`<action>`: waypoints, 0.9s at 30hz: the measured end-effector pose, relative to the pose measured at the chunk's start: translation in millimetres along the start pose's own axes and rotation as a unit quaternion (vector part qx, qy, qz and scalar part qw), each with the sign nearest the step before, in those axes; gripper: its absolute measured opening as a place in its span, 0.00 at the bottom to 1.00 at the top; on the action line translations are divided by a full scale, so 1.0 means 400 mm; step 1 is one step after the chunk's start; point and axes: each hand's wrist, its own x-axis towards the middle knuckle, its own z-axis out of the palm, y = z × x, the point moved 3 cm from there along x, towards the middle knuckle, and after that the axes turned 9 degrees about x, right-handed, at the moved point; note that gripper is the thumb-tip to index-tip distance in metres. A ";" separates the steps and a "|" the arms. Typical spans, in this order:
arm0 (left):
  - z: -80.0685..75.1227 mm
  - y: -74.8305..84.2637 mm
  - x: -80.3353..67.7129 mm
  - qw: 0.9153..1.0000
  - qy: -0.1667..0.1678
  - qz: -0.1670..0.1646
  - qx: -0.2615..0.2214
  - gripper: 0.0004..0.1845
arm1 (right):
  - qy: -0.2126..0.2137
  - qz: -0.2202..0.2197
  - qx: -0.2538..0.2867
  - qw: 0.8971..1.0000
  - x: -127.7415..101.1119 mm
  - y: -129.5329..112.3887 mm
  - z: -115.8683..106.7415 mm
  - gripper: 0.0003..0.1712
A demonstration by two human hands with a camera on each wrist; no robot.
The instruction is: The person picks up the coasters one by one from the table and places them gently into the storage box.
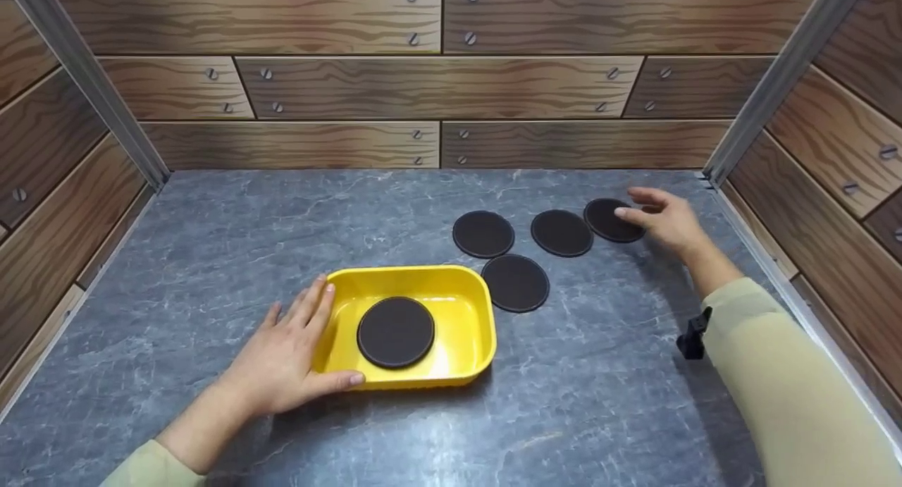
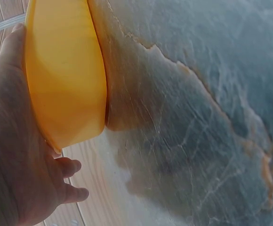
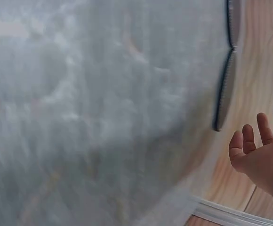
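Note:
My left hand (image 1: 285, 356) rests against the left side of a yellow plastic bin (image 1: 461, 272), fingers extended at its left rim and thumb along the front rim. The left wrist view shows that hand (image 2: 19, 122) beside the bin's outer wall (image 2: 66, 75). Inside the bin lies a round black coaster (image 1: 396, 332). My right hand (image 1: 666, 223) hovers at the rightmost coaster (image 1: 609, 220), with its thumb over that coaster and nothing gripped. In the right wrist view, the right hand (image 3: 263, 155) has its fingers spread apart, close to the coaster's edge (image 3: 226, 92).
More black coasters lie on the grey marbled table (image 1: 211, 261): one beside the rightmost (image 1: 561, 232), one farther left (image 1: 483, 234), and one against the bin's right side (image 1: 518, 282). Wood-patterned panels (image 1: 437, 85) and metal corner posts (image 1: 99, 85) enclose the table.

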 end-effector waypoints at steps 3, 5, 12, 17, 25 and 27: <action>-0.001 -0.001 0.001 1.000 0.004 0.001 0.002 0.67 | -0.015 0.017 -0.006 1.000 0.010 0.018 0.002 0.47; 0.000 0.000 0.000 1.000 0.003 0.000 0.001 0.67 | -0.023 0.028 -0.015 0.999 0.014 0.027 0.003 0.48; -0.001 0.000 -0.001 1.000 0.007 -0.003 -0.007 0.67 | -0.033 0.053 -0.015 0.998 0.025 0.049 0.007 0.49; 0.000 -0.002 -0.005 1.000 0.004 -0.006 -0.005 0.67 | -0.034 0.049 -0.004 0.998 0.036 0.056 0.016 0.50; 0.000 0.000 0.000 1.000 -0.001 -0.004 0.000 0.67 | -0.049 0.058 0.002 0.997 0.036 0.066 0.021 0.49; -0.001 0.000 0.001 1.000 -0.001 -0.003 0.001 0.67 | -0.060 0.061 -0.001 0.996 0.035 0.071 0.021 0.50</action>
